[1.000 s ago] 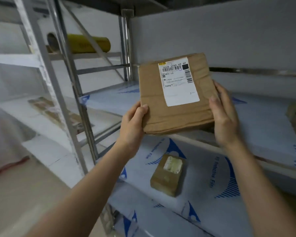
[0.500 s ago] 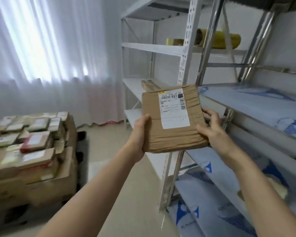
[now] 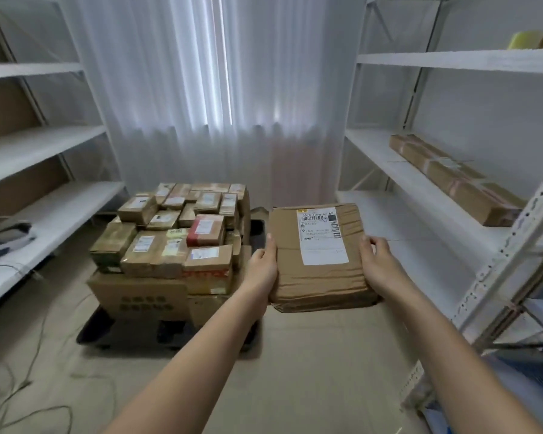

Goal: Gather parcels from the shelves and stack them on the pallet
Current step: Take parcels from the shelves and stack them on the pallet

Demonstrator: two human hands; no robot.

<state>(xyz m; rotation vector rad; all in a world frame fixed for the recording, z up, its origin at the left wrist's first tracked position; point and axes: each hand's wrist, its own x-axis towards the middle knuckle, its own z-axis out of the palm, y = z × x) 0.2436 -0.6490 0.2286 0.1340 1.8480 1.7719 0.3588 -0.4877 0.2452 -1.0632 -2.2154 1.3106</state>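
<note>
A flat brown paper parcel (image 3: 318,277) with a white shipping label is held in the air between both hands. My left hand (image 3: 262,267) grips its left edge and my right hand (image 3: 378,264) grips its right edge. To the left of the parcel, on the floor ahead, stands a black pallet (image 3: 94,330) loaded with a stack of several cardboard parcels (image 3: 170,233). The held parcel hangs just right of that stack, above the floor.
White metal shelves line both sides. The right shelf (image 3: 420,183) carries a long brown parcel (image 3: 452,177); a yellow roll (image 3: 524,40) lies higher up. The left shelf (image 3: 44,220) holds a grey bundle (image 3: 7,233). Cables (image 3: 29,386) trail across the floor at left. A white curtain (image 3: 217,89) hangs behind.
The view has swung left from the right-hand shelves to face the pallet. Both hands kept hold of the parcel, which now sits lower and next to the stack.
</note>
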